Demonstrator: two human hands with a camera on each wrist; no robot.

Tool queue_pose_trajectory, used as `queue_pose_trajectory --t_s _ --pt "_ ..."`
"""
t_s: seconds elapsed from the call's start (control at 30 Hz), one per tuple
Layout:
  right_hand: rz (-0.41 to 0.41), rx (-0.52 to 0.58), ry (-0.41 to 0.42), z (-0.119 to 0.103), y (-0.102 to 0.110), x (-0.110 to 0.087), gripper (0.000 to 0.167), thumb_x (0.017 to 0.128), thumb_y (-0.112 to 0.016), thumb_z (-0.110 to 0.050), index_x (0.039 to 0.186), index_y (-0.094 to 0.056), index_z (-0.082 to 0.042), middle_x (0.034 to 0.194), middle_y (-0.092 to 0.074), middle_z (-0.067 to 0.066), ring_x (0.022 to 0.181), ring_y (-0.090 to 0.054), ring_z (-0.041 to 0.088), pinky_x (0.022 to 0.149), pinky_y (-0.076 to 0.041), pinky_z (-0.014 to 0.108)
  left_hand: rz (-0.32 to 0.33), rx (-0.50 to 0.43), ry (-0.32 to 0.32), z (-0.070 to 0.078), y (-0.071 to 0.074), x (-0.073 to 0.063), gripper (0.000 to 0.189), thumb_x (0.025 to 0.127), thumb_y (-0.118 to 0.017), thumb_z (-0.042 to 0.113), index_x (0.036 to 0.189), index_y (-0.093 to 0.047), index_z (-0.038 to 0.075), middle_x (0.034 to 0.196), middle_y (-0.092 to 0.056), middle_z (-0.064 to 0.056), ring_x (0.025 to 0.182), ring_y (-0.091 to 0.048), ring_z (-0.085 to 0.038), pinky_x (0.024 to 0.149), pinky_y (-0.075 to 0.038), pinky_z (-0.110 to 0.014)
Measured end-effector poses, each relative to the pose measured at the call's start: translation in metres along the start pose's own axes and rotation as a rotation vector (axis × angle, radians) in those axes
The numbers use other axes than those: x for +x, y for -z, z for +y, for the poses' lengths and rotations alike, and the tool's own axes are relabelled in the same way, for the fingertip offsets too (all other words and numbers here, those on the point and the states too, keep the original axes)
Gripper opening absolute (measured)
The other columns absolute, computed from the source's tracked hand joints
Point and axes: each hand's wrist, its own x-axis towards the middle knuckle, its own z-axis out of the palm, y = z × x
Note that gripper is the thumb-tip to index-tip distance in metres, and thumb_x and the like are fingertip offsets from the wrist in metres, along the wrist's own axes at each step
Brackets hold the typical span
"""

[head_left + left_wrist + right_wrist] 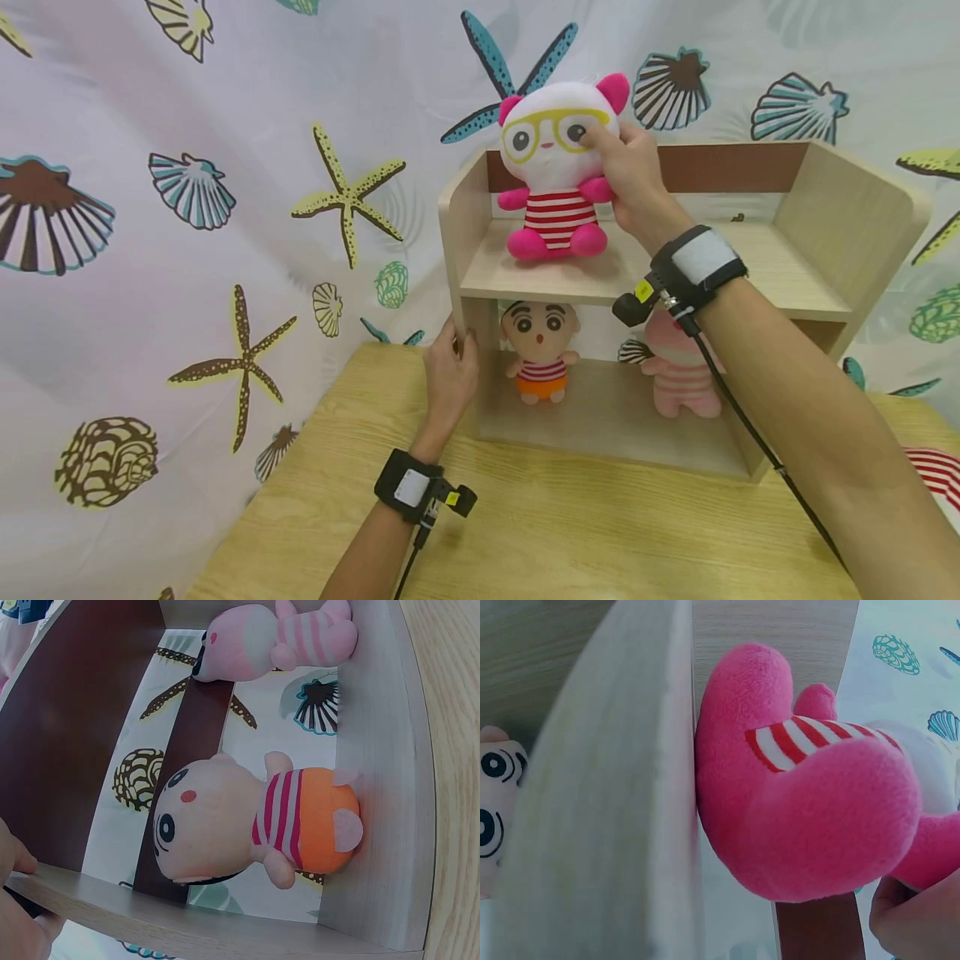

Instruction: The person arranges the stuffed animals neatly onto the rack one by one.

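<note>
My right hand point(633, 175) grips a pink and white panda plush toy point(558, 158) by the side of its head and arm, thumb across the face. The toy has yellow glasses and a red striped body, and sits upright over the left part of the upper shelf point(720, 250). In the right wrist view its pink feet point(810, 825) are right at the shelf's front edge. My left hand point(450, 371) holds the left side panel of the small wooden shelf unit point(465, 250), fingers behind it and thumb in front.
On the lower shelf point(592, 425) a boy plush toy point(540, 354) in orange shorts stands at the left, and a pale pink striped plush toy point(678, 367) at the right, partly behind my right forearm. Red striped fabric point(937, 479) shows at the right edge of the wooden table point(562, 533).
</note>
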Motion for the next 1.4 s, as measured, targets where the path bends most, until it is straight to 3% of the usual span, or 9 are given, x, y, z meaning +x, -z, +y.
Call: queue_pose_trajectory --t_s 0.13,0.37,0.63,1.4 --pt "-0.014 -0.015 0.018 0.000 -0.002 0.000 0.046 0.097 -0.065 -0.026 0.139 -0.052 -0.013 0.136 -0.055 0.007 0.116 -0.056 0.022 0.099 -0.047 0.034 -0.003 0.007 -0.013 0.000 0.001 0.000 0.034 0.097 -0.054 -0.001 0.130 -0.061 -0.004 0.116 -0.068 -0.022 0.101 -0.067 -0.031 0.078 -0.056 -0.049" --pt "-0.034 0.025 0.037 0.001 -0.006 0.003 0.044 0.099 -0.063 -0.019 0.140 -0.051 -0.010 0.138 -0.054 0.008 0.118 -0.054 0.023 0.101 -0.045 0.032 0.003 0.021 -0.028 -0.002 0.001 0.000 0.031 0.096 -0.054 0.000 0.126 -0.063 -0.005 0.114 -0.069 -0.021 0.083 -0.065 -0.025 0.070 -0.056 -0.046" --pt "-0.044 0.034 0.013 0.006 -0.008 0.007 0.046 0.100 -0.059 -0.016 0.144 -0.046 -0.010 0.142 -0.051 0.008 0.123 -0.051 0.025 0.103 -0.043 0.031 -0.004 0.020 -0.012 -0.003 0.002 -0.002 0.033 0.096 -0.055 -0.001 0.128 -0.062 -0.005 0.117 -0.068 -0.022 0.099 -0.068 -0.030 0.078 -0.056 -0.049" --pt "-0.090 0.005 -0.091 0.003 -0.010 0.019 0.053 0.099 -0.063 -0.024 0.148 -0.042 -0.017 0.144 -0.048 0.003 0.126 -0.047 0.019 0.104 -0.042 0.031 -0.006 0.028 -0.012 -0.002 0.003 -0.001 0.033 0.096 -0.056 0.000 0.129 -0.061 -0.005 0.118 -0.068 -0.021 0.099 -0.068 -0.031 0.078 -0.056 -0.048"
